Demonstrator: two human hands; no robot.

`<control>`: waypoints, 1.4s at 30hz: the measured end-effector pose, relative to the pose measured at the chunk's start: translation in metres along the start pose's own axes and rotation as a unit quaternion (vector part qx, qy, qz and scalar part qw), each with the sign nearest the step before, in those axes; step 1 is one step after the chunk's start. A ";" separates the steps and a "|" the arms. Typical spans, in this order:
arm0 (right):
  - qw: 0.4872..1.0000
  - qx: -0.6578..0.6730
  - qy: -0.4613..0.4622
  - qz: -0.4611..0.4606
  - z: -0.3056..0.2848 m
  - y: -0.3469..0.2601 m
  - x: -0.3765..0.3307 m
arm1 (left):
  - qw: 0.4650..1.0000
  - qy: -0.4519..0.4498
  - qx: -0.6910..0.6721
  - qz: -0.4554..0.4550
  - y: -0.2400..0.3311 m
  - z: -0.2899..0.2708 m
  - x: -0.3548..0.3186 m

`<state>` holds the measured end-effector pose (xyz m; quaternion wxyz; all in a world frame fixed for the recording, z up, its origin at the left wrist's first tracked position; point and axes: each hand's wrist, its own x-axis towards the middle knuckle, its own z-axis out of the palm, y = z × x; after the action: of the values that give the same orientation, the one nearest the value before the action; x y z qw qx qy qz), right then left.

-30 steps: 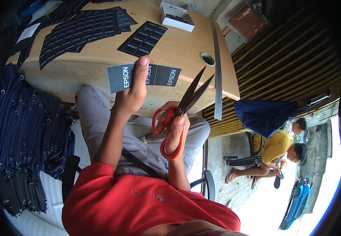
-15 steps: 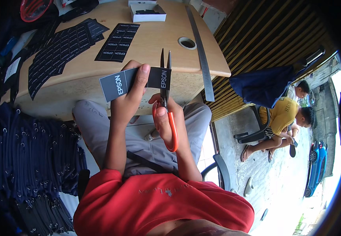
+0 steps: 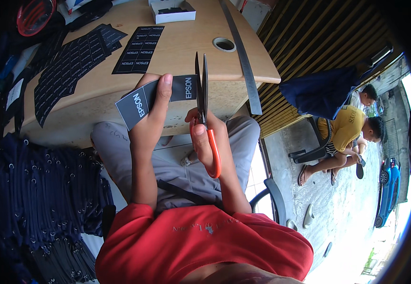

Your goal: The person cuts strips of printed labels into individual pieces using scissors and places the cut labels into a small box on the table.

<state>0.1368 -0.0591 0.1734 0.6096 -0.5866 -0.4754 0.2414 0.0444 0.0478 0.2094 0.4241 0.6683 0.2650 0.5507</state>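
Note:
A strip of black labels with pale lettering (image 3: 137, 105) is pinched in my left hand (image 3: 154, 106), the thumb lying across its front. One label sticks out on each side of the thumb. My right hand (image 3: 220, 134) is closed round the orange handles of a pair of scissors (image 3: 214, 158). Their dark blades point up toward the table, slightly parted at the tips. The strip's right end meets the left blade; whether it lies between the blades I cannot tell. Both hands are in front of the table's near edge, above my lap.
On the wooden table (image 3: 186, 52) lie a label sheet (image 3: 139, 49), a fan of more sheets (image 3: 73, 66), a white box (image 3: 174, 16) of dark pieces and a metal ruler (image 3: 243, 57). Dark straps with rings (image 3: 54, 189) hang at left. Two people (image 3: 350, 125) sit at right.
The strip and my left hand have shifted slightly left. The scissor blades, which overlapped the strip's right end before, are now at its edge. The whole view has shifted a little.

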 end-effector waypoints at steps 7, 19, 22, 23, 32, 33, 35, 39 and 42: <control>1.000 -0.015 0.004 0.000 0.001 -0.003 0.000 | 1.000 -0.014 0.025 0.000 0.004 -0.001 -0.002; 0.999 -0.027 0.021 -0.016 0.002 0.000 0.000 | 0.999 -0.014 0.027 0.008 0.005 -0.001 -0.005; 0.999 -0.030 0.030 -0.016 0.003 0.000 0.000 | 1.000 -0.015 0.023 0.009 0.005 -0.001 -0.005; 0.999 -0.033 0.033 -0.018 0.003 0.001 0.000 | 1.000 -0.019 0.022 0.006 0.006 -0.002 -0.005; 0.998 -0.058 0.034 -0.021 0.005 0.000 -0.001 | 0.999 -0.023 0.018 0.014 0.007 -0.002 -0.006; 0.998 -0.058 0.034 -0.021 0.005 -0.002 -0.001 | 0.999 -0.023 0.021 0.016 0.007 -0.003 -0.006; 0.998 -0.042 0.047 -0.012 0.007 -0.007 -0.001 | 0.999 -0.018 0.022 0.018 0.007 -0.003 -0.007; 0.997 -0.039 0.062 -0.003 0.007 0.002 -0.002 | 0.999 -0.006 0.031 0.003 0.010 -0.005 -0.008; 0.999 0.035 0.030 0.006 0.002 0.009 -0.004 | 1.000 0.017 0.019 0.012 0.009 -0.003 -0.007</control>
<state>0.1353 -0.0600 0.1638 0.6425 -0.5743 -0.4449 0.2440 0.0390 0.0381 0.2136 0.3999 0.6700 0.2742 0.5621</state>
